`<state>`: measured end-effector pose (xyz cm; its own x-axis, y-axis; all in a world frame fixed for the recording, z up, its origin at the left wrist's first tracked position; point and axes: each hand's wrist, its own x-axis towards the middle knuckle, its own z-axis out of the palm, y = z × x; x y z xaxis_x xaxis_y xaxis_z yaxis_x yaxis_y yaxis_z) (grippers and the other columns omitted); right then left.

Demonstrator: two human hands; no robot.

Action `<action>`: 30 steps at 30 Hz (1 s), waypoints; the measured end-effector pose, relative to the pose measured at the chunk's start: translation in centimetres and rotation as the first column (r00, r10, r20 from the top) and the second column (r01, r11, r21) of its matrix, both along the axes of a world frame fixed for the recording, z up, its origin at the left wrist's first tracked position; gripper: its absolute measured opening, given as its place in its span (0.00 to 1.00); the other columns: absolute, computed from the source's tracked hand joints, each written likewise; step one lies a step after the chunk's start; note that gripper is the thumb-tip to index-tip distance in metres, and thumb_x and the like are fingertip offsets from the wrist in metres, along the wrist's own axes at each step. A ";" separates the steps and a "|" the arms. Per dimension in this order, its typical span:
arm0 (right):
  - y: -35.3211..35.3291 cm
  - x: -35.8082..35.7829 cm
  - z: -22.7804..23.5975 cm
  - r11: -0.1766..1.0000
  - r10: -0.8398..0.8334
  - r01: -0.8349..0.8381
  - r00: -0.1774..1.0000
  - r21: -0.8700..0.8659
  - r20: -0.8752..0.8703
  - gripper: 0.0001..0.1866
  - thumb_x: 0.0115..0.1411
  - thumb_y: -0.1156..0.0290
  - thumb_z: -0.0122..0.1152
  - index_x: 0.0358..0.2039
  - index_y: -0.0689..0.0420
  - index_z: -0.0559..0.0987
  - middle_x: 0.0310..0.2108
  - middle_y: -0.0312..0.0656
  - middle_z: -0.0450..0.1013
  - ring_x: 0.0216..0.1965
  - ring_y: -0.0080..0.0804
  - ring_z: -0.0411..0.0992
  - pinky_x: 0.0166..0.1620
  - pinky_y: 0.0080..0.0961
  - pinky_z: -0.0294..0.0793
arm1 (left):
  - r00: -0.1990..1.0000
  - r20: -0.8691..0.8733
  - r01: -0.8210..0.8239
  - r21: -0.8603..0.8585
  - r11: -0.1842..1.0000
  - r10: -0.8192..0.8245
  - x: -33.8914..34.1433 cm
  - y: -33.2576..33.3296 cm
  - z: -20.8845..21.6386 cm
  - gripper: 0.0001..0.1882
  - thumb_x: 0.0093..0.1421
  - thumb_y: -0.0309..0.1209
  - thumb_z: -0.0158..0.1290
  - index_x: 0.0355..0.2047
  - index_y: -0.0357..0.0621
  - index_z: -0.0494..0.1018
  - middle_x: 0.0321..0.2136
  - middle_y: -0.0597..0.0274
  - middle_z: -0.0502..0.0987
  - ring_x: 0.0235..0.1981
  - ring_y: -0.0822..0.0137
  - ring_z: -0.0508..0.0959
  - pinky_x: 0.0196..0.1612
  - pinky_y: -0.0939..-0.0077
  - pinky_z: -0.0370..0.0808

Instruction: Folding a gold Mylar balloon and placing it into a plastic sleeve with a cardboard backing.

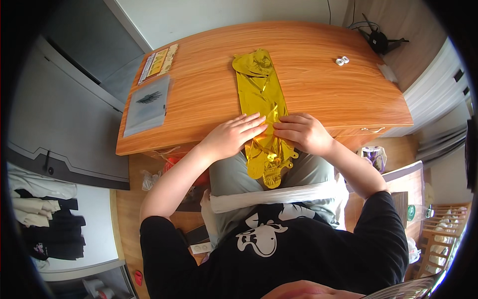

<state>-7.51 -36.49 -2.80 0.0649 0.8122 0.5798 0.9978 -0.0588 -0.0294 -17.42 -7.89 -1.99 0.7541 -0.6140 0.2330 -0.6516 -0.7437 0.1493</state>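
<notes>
A shiny gold foil balloon (261,92), uninflated and creased, stretches across the wooden desk (199,74) and hangs over its front edge. Its lower end, with small tabs along the side, rests above my lap. Near the desk's edge, my left hand (234,134) lies on the foil's left side with fingers stretched out. From the right, my right hand (306,133) rests on the same part, fingers extended and slightly bent. The fingertips of the two hands are close together but apart. The foil beneath both hands is hidden.
At the desk's left lie a clear plastic sleeve (148,107) with dark thin pieces and a yellow-and-white packet (158,63). Two small white rolls (342,61) sit on the right. A black router (378,41) stands at the back right corner. A grey door (59,99) is left.
</notes>
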 end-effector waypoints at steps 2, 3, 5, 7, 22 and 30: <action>-0.1 -0.1 0.1 1.000 -0.002 0.002 1.000 -0.002 -0.019 0.19 0.52 0.71 0.71 0.47 0.53 0.84 0.51 0.37 0.81 0.54 0.40 0.78 0.56 0.39 0.78 | 1.000 0.031 0.007 0.021 1.000 -0.007 0.1 0.0 -0.2 0.27 0.66 0.25 0.51 0.66 0.46 0.69 0.68 0.56 0.68 0.71 0.59 0.66 0.73 0.59 0.64; -0.2 -0.2 0.3 1.000 0.008 -0.009 0.999 -0.018 -0.046 0.20 0.52 0.71 0.71 0.47 0.52 0.84 0.51 0.37 0.81 0.54 0.40 0.78 0.57 0.39 0.77 | 0.998 0.056 0.007 0.014 1.000 -0.008 0.0 -0.2 -0.2 0.25 0.67 0.26 0.48 0.65 0.46 0.70 0.67 0.57 0.69 0.70 0.59 0.67 0.72 0.59 0.65; -0.5 -0.4 0.5 0.999 0.012 -0.015 0.996 -0.036 -0.084 0.20 0.52 0.71 0.71 0.48 0.52 0.84 0.51 0.37 0.81 0.55 0.41 0.78 0.57 0.40 0.77 | 0.997 0.070 0.014 0.004 1.000 -0.014 -0.1 -0.3 -0.2 0.24 0.69 0.28 0.46 0.64 0.46 0.71 0.67 0.57 0.70 0.70 0.59 0.68 0.71 0.60 0.65; -0.5 -0.1 0.4 0.998 0.032 -0.037 0.993 -0.045 -0.110 0.20 0.52 0.71 0.71 0.48 0.52 0.84 0.52 0.37 0.81 0.55 0.42 0.77 0.58 0.41 0.76 | 0.998 0.054 0.028 -0.013 1.000 -0.027 0.1 -0.1 -0.1 0.27 0.63 0.21 0.50 0.64 0.46 0.72 0.67 0.56 0.70 0.68 0.57 0.69 0.70 0.56 0.67; -1.1 0.7 -0.7 0.998 -0.047 0.051 0.995 0.039 -0.092 0.20 0.50 0.74 0.72 0.46 0.57 0.84 0.48 0.41 0.81 0.54 0.43 0.78 0.55 0.38 0.80 | 0.998 0.053 0.028 -0.042 0.999 -0.026 0.4 -0.1 -0.3 0.32 0.58 0.14 0.47 0.64 0.46 0.72 0.65 0.54 0.72 0.67 0.55 0.71 0.67 0.57 0.70; -1.2 0.7 -0.6 0.999 -0.024 0.025 0.999 0.028 -0.021 0.19 0.51 0.74 0.70 0.45 0.57 0.86 0.48 0.40 0.82 0.55 0.41 0.78 0.56 0.38 0.79 | 0.998 0.051 0.037 -0.036 0.999 -0.036 0.3 -0.2 -0.4 0.34 0.58 0.13 0.46 0.65 0.46 0.71 0.66 0.56 0.71 0.68 0.55 0.70 0.68 0.57 0.69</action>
